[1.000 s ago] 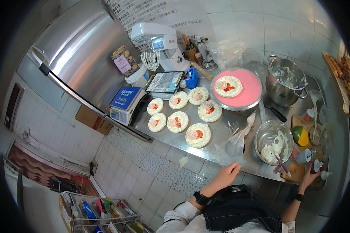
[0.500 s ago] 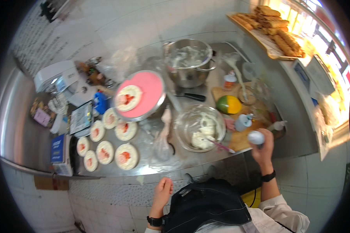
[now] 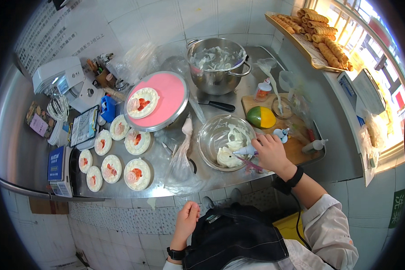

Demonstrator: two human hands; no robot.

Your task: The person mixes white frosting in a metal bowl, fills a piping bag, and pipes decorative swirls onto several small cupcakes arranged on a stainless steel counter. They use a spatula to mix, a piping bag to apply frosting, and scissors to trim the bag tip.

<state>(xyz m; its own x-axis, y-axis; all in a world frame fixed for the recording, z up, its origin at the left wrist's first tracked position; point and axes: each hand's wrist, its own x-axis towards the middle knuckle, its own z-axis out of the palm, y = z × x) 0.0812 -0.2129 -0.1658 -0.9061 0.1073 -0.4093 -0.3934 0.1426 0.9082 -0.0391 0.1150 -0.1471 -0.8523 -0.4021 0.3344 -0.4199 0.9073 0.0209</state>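
My right hand (image 3: 274, 154) is closed round a small squeeze bottle (image 3: 246, 151), tipped so that its nozzle points left over the glass bowl (image 3: 204, 155). White cream (image 3: 235, 140) lies in the bowl, with a small dark spot on it near the nozzle. A pink spatula handle (image 3: 251, 164) leans over the bowl's rim under my right hand. In front of the dark apron, below the counter's edge, my left hand (image 3: 187, 219) is curled shut and appears to hold nothing. Left of the bowl lies a piping bag (image 3: 184, 146).
A pink-topped turntable (image 3: 166, 96) carries a cream-covered round cake (image 3: 142, 103). Several similar small cakes (image 3: 111, 168) stand at left. Behind the bowl are a black-handled knife (image 3: 220, 105) and a steel pot (image 3: 217, 76). A green-yellow mango (image 3: 261, 117) rests on the wooden board (image 3: 297, 152).
My right hand has moved left from beside the board to the bowl, tipping the bottle from upright to nozzle-down. My left hand stays almost where it was.
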